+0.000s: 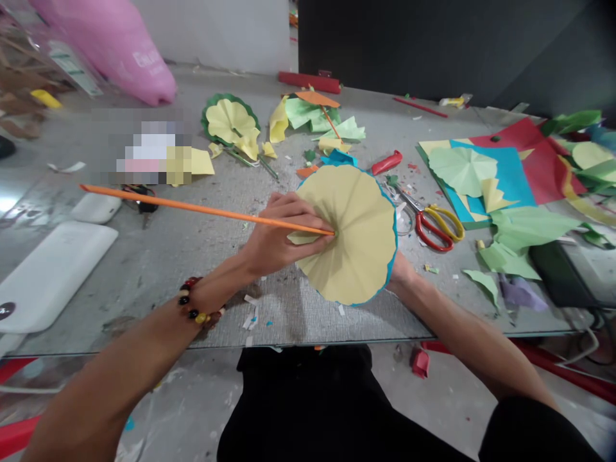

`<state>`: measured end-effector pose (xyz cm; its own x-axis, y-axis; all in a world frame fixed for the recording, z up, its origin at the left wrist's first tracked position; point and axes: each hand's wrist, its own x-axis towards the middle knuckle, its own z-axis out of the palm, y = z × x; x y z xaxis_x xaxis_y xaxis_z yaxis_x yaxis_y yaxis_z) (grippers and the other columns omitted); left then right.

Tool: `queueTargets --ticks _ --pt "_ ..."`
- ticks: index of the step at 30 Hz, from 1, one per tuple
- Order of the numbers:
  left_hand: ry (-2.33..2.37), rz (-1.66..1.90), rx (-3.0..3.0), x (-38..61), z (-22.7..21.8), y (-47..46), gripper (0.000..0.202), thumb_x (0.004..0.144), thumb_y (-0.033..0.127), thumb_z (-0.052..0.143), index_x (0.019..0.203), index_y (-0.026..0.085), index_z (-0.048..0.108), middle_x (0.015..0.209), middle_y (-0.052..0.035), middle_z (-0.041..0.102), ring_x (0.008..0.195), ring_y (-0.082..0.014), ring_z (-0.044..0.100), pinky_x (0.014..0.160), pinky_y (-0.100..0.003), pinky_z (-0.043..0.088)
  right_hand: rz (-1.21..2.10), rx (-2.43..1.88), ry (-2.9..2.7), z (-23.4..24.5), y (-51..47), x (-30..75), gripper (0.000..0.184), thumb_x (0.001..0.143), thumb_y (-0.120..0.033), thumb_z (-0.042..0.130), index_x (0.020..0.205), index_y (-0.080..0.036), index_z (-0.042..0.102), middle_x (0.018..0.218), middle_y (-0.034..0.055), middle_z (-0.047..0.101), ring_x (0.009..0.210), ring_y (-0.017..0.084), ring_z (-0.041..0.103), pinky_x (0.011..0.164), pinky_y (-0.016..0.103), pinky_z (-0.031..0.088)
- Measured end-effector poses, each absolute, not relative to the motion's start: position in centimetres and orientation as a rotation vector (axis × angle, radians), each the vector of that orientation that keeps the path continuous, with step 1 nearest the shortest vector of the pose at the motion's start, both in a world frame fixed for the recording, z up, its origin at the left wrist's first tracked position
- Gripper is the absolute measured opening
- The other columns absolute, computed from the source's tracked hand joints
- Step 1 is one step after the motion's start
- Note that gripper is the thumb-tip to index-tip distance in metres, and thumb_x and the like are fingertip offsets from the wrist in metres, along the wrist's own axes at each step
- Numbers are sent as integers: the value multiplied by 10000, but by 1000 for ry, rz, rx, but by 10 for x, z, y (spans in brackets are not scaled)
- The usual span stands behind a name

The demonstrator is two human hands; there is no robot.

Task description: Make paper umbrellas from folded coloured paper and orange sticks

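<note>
My left hand is closed round an orange rolled-paper stick, pinching it close to its right end. That end meets the centre of a round, pleated paper umbrella top, pale yellow on the near face with a blue scalloped edge behind. The stick points left, slightly upward. My right hand is behind the umbrella top; only the wrist side shows and the fingers are hidden. Just right of the disc lie scissors with one red and one yellow handle. A red-handled tool lies beyond it.
A small orange paper umbrella and a yellow-and-green paper disc lie at the back. Coloured paper sheets are stacked at right. A white power bank lies left, a pink bag behind. The table edge runs in front.
</note>
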<state>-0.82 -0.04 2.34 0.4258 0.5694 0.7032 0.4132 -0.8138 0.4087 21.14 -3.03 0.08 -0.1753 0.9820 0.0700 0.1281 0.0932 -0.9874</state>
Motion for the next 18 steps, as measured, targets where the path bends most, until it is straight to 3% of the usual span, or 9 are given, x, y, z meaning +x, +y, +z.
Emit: queueTargets --ticks 18 --pt "893 1356 2453 -7 22 -1 82 868 368 769 879 289 751 792 46 728 762 -149 621 798 -361 406 1203 -1115 -1500 5 -30 215 386 772 -570 767 863 -196 741 813 53 763 873 204 723 670 283 597"
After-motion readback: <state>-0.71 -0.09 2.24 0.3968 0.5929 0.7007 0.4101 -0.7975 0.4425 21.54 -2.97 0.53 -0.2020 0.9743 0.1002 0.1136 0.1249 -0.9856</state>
